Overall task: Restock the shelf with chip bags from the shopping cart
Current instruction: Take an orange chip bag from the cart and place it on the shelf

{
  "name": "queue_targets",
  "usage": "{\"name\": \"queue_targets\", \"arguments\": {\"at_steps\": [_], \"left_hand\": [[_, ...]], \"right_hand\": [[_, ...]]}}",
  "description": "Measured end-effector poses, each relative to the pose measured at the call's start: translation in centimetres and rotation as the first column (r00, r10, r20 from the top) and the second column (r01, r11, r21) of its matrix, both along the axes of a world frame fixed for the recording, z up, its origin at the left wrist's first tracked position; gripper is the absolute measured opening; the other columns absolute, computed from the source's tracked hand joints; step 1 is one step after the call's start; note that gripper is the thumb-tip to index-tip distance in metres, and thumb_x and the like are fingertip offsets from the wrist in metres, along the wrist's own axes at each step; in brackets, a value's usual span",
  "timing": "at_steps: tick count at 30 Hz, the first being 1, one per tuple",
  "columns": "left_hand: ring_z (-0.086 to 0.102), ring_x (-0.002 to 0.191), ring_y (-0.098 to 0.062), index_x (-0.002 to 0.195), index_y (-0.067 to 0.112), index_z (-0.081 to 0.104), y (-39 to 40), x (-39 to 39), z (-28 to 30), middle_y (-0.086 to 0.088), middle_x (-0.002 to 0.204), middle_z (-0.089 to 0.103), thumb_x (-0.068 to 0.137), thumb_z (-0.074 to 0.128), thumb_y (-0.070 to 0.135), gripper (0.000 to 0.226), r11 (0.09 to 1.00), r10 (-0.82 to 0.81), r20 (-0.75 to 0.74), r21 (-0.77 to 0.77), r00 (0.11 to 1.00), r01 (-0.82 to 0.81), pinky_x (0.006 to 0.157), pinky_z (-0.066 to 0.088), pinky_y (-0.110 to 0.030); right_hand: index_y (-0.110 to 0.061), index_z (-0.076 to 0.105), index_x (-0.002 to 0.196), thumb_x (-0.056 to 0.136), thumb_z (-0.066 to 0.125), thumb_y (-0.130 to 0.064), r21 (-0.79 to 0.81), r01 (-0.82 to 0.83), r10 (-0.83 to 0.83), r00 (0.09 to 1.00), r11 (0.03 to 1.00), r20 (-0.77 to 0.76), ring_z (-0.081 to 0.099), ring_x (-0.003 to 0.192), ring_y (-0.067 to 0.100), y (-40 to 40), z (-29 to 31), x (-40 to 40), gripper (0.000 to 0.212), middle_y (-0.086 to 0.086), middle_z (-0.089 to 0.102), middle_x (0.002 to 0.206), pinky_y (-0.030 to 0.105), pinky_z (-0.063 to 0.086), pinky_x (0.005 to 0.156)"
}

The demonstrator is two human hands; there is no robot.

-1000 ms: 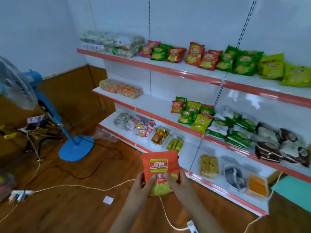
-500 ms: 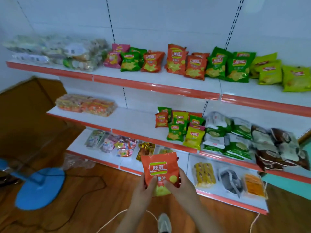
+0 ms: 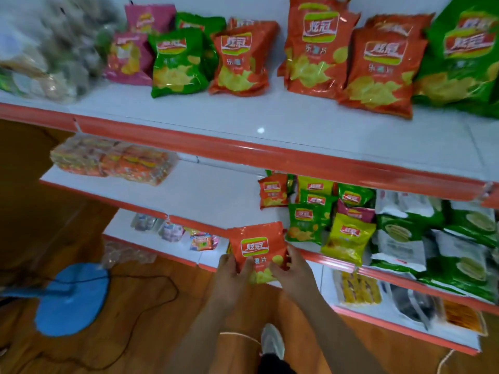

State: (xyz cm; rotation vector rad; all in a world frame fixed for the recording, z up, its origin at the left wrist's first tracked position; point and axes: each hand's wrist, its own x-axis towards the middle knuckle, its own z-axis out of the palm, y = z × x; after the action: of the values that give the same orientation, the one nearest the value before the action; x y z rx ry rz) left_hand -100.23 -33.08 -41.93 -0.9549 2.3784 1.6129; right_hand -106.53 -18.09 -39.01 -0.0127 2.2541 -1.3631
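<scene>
Small orange chip bag [image 3: 258,248], glossy crinkled foil, pillow-shaped, with a green-bordered logo and yellow chips printed below. I see it upright at six o'clock, before the middle shelf [image 3: 205,195] edge. My left hand [image 3: 234,276] and right hand [image 3: 294,273] pinch its lower corners, thumbs in front. Larger orange bags [image 3: 318,49] stand at twelve o'clock.

Glossy crinkled plastic chip bag [image 3: 259,248], glossy white shelf [image 3: 297,125] (red-edged), wooden floor [image 3: 151,319].
</scene>
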Motion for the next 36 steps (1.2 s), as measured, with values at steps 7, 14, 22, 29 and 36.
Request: {"name": "queue_targets", "arguments": {"at_steps": [7,14,22,29,36], "left_hand": [[0.061,0.105,-0.013,0.121,0.028,0.051,-2.2,-10.3,-4.2,0.011,0.114,0.059,0.098,0.048,0.048,0.030,0.993,-0.105,0.096,0.061,0.990,0.099,0.093,0.048,-0.030],[0.059,0.106,-0.012,0.135,0.023,0.051,-4.4,-18.7,-9.5,0.006,0.123,0.064,0.101,0.045,0.046,0.042,0.977,-0.215,0.043,0.009,0.976,0.215,0.096,0.047,-0.036],[0.061,0.111,-0.016,0.136,0.027,0.050,-5.7,-21.4,-13.3,0.003,0.128,0.065,0.101,0.044,0.045,0.040,0.934,-0.355,0.014,-0.045,0.935,0.355,0.096,0.045,-0.032],[0.063,0.098,-0.018,0.117,0.021,0.057,-5.1,-18.4,-16.0,-0.001,0.109,0.067,0.098,0.038,0.054,0.043,0.903,-0.312,0.088,-0.284,0.946,0.324,0.094,0.054,-0.042],[0.047,0.120,-0.030,0.139,0.020,0.042,-5.2,-18.7,-15.6,-0.011,0.133,0.049,0.095,0.034,0.063,0.062,0.838,-0.312,0.294,-0.362,0.903,0.407,0.100,0.044,-0.048]], "right_hand": [[-0.021,0.048,0.135,0.091,0.065,-0.029,0.106,0.064,-0.067,0.997,0.992,0.024,0.064,0.101,0.022,-3.4,-6.3,-8.7,0.048,0.000,0.065,0.117,0.025,0.051,0.079],[-0.021,0.050,0.136,0.088,0.064,-0.016,0.079,0.214,-0.218,0.975,0.974,0.041,0.060,0.105,0.025,-6.3,-11.6,-15.4,0.051,0.001,0.064,0.113,0.031,0.045,0.084],[-0.021,0.041,0.144,0.087,0.070,-0.025,-0.021,0.336,-0.336,0.942,0.942,0.004,0.056,0.106,0.015,-8.3,-13.5,-17.8,0.064,-0.001,0.061,0.125,0.030,0.043,0.093],[-0.019,0.027,0.150,0.089,0.065,-0.020,0.081,0.357,-0.361,0.931,0.931,0.046,0.057,0.115,0.027,-8.5,-14.6,-13.9,0.071,0.005,0.057,0.134,0.028,0.038,0.087],[-0.007,0.040,0.137,0.093,0.061,-0.025,0.211,0.318,-0.353,0.922,0.924,0.160,0.059,0.112,0.034,-8.3,-15.2,-13.5,0.052,0.012,0.060,0.125,0.032,0.042,0.082]]}}
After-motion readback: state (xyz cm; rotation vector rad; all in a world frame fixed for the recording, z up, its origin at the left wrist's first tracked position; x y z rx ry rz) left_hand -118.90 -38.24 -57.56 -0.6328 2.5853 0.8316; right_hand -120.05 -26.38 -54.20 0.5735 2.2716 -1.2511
